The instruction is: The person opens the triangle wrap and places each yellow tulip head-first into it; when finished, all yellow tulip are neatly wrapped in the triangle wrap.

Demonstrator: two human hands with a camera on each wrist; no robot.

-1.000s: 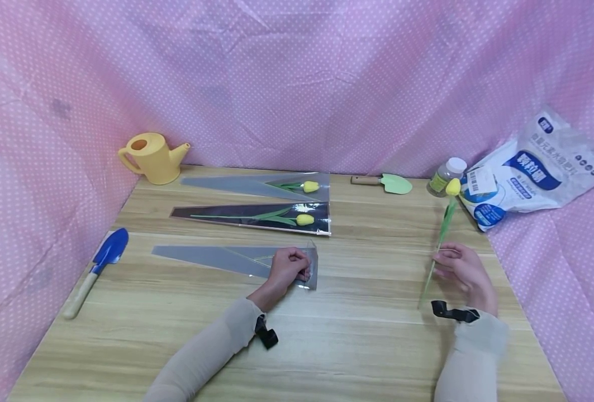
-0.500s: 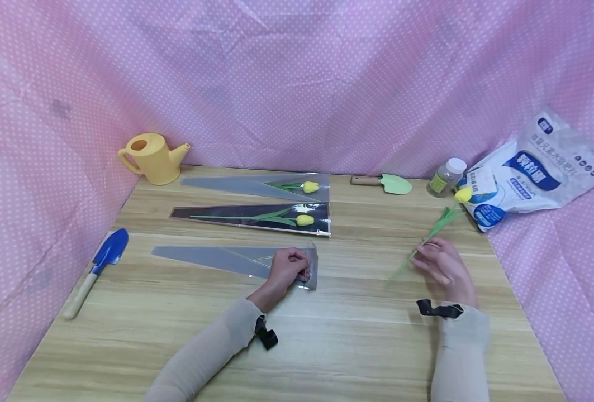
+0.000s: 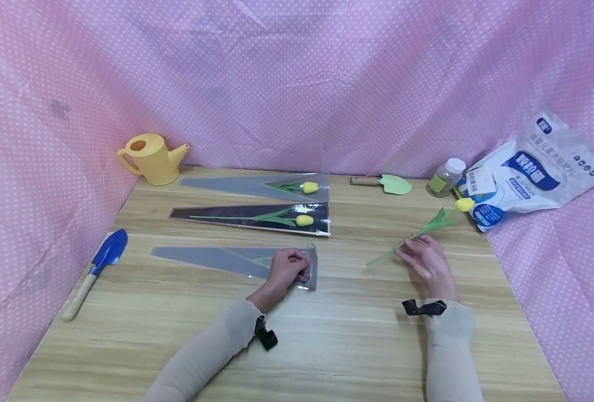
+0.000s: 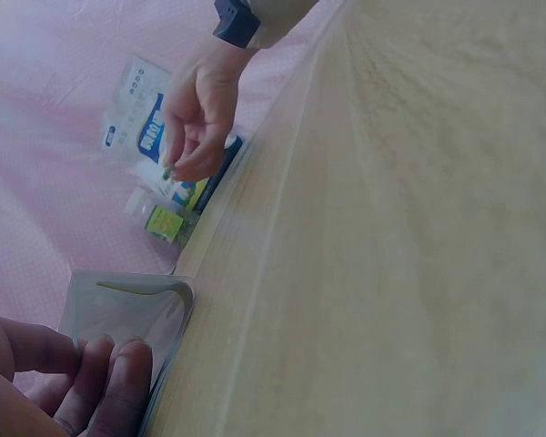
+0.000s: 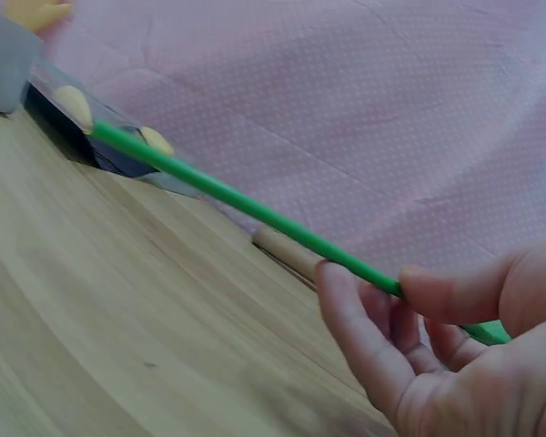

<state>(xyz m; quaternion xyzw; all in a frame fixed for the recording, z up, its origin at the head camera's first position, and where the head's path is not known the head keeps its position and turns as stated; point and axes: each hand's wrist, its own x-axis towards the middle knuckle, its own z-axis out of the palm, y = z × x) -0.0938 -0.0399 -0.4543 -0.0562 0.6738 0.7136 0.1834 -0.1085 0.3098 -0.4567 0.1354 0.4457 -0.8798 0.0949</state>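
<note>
My left hand [image 3: 285, 269] pinches the wide right end of a tapered clear-and-grey flower sleeve [image 3: 196, 256] lying nearest me. In the left wrist view, the film of that sleeve [image 4: 132, 308] stands raised above the fingers. To the right, my right hand [image 3: 427, 265] holds a yellow tulip [image 3: 432, 224] above the table. Thumb and fingertips pinch its green stem [image 5: 209, 187], whose bare end points left toward the sleeve. The bloom tilts to the upper right. Two more sleeves, one grey [image 3: 226, 185] and one black [image 3: 216, 214], lie behind, each with a yellow tulip inside.
A yellow watering can [image 3: 158, 161] stands at the back left, with a blue trowel [image 3: 109, 249] along the left edge. At the back lie a green trowel [image 3: 396, 184], a white-capped bottle [image 3: 445, 177] and a printed bag [image 3: 538, 170]. Pink dotted cloth surrounds the wooden table [image 3: 357, 335].
My right hand has moved left with the tulip, and the stem has swung from nearly upright to slanting, its bare end pointing left. The left hand stays in place on the sleeve.
</note>
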